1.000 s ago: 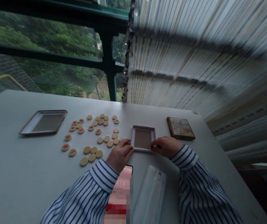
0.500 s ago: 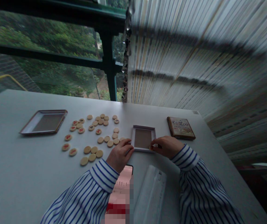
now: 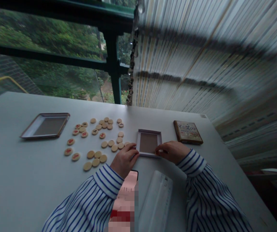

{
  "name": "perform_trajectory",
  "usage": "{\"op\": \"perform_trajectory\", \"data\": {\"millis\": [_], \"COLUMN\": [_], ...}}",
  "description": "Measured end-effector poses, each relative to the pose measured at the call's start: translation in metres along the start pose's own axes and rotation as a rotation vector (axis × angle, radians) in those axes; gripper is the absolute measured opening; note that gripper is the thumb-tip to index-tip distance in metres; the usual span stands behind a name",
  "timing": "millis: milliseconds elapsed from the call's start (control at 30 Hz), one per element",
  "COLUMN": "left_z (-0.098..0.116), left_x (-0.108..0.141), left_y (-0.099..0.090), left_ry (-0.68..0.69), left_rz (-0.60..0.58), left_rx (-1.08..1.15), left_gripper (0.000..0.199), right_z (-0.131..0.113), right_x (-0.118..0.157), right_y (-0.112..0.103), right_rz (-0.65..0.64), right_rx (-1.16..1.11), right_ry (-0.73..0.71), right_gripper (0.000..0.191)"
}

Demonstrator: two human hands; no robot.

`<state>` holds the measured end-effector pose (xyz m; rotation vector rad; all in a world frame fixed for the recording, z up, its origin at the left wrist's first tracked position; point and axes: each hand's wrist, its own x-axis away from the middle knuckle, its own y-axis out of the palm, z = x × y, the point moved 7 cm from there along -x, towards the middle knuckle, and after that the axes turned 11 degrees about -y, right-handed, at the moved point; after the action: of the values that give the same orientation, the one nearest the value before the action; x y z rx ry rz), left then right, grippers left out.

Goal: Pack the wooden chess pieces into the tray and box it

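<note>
A shallow open cardboard box [image 3: 148, 155] with white walls and a brown bottom lies in front of me. My left hand [image 3: 125, 159] pinches its left wall near the front corner. At the front right corner, my right hand [image 3: 171, 151] has its fingers bent and pressed together over the rim. Those fingers largely hide whatever is between them. To the left, many round wooden Chinese chess pieces [image 3: 97, 155] lie scattered, some showing red or dark characters, others plain side up. A few are close to my left fingertips.
A shallow lid or tray [image 3: 25, 138] sits at the far left. On the right lies a small closed box with a printed cover [image 3: 189, 131]. A phone [image 3: 126, 188] and a translucent plastic case [image 3: 156, 196] are near me. A window and string curtain [image 3: 177, 58] stand behind the table.
My right fingertips have shifted very slightly inward at the box's front right corner. My left hand, the box and the pieces stay in place.
</note>
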<state>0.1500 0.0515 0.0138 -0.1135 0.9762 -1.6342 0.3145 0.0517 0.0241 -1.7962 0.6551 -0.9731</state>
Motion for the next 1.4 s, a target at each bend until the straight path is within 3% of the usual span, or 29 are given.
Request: {"op": "perform_trajectory", "data": {"millis": [1400], "left_z": [-0.0022], "left_x": [0.0005], "left_y": [0.0013], "left_ry": [-0.008], "left_rz": [-0.027], "left_rx": [0.010], "left_gripper": [0.010], "right_z": [-0.0064], "right_x": [0.0027], "right_y": [-0.0060], "right_rz": [-0.010], "right_rx": [0.084], "right_ry": [0.047], "right_gripper": [0.026]}}
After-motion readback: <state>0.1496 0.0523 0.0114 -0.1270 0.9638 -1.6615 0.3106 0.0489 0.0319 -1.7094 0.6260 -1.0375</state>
